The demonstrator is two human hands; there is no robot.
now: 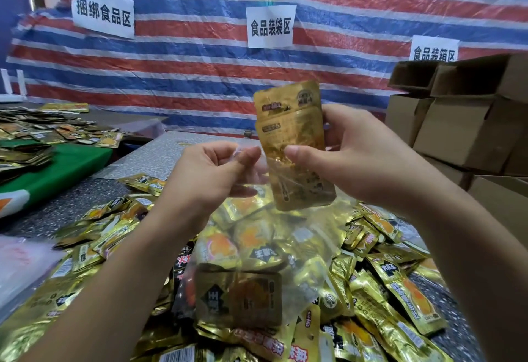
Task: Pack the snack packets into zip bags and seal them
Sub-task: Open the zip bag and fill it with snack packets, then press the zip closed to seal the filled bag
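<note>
Loading is midway: right hand (351, 156) is gripping a stack of gold snack packets (294, 139) and feeding it into a clear zip bag (285, 230) whose mouth edge left hand (211, 173) is pinching, above the table pile of loose packets (394, 290); bag is looking unsealed, so most packing is remaining.

Three paper signs on the striped tarp (200, 56)

Left sign (103, 13) reads 捆绑食品区, middle sign (270, 27) 食品装袋区, right sign (434, 49) 食品装箱区; packet print is illegible.
</note>
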